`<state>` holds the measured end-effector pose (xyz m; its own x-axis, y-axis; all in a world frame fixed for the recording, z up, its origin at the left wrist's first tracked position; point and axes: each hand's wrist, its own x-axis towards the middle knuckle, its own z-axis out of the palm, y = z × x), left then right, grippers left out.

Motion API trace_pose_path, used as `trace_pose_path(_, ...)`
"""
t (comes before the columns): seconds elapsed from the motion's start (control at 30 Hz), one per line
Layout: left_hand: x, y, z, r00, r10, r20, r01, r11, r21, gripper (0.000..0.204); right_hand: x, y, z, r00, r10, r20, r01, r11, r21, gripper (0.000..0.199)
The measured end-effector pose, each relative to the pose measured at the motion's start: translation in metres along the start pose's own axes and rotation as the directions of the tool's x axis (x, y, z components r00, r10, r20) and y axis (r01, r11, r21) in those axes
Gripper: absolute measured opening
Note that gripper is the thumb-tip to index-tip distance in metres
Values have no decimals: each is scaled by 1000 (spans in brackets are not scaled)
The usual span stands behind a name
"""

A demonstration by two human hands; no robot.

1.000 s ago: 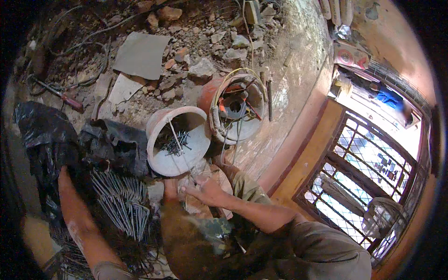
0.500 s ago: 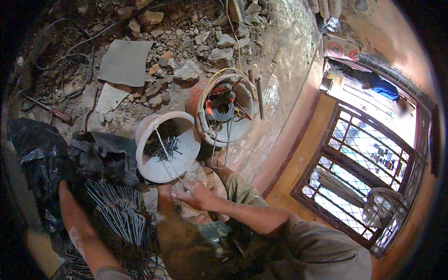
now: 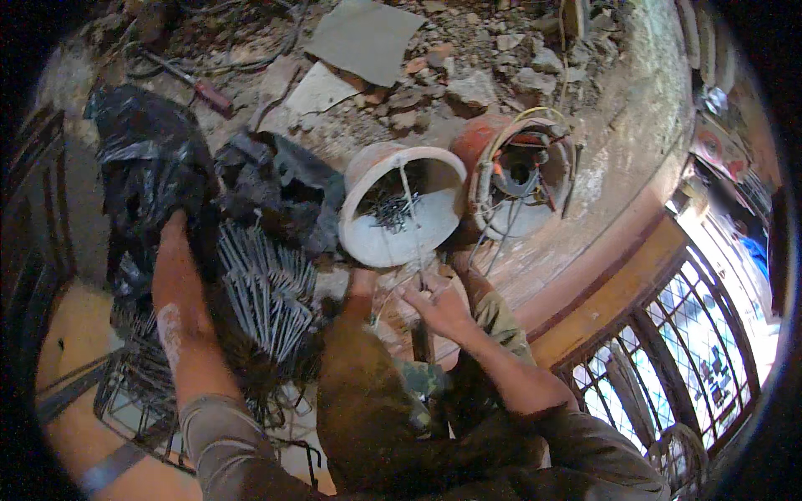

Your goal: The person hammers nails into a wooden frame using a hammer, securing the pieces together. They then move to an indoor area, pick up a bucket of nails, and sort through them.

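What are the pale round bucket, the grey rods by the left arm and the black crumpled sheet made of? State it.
Pale round bucket: probably plastic, matte and dusty, with a smooth thin rim. Grey rods: likely steel, dull grey, thin and straight, bundled. Black crumpled sheet: looks like plastic film, its creases glossy. The left hand reaches into it.

Rubble (image 3: 501, 63) and a grey slab (image 3: 363, 37) lie beyond an orange bucket (image 3: 522, 171) of cables
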<state>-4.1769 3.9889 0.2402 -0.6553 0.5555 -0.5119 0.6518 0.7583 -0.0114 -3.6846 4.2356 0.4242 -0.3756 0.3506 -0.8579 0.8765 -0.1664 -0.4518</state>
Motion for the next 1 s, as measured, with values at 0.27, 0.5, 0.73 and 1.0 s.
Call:
trace_pose_path(0.27, 9, -3, -37, 988, -72, 140, 62, 995, 75, 30, 3, 11, -7, 989, 73, -126, -55, 989, 140, 30)
trace_pose_path(0.5, 14, -35, -56, 876, 43, 481, -259, 882, 394, 31, 5, 4, -26, 973, 51, -226, 6, 969, 247, 31)
trace_pose_path(0.73, -41, 4, -116, 955, -290, 69, 298, 934, -197, 40, 7, -1, -28, 982, 35, -184, 26, 947, 320, 37)
trace_pose_path(1.0, -65, 77, -167, 599, -378, 706, 800, 301, -518, 16, 7, 4, -30, 979, -7, -203, 45, 982, 182, 42)
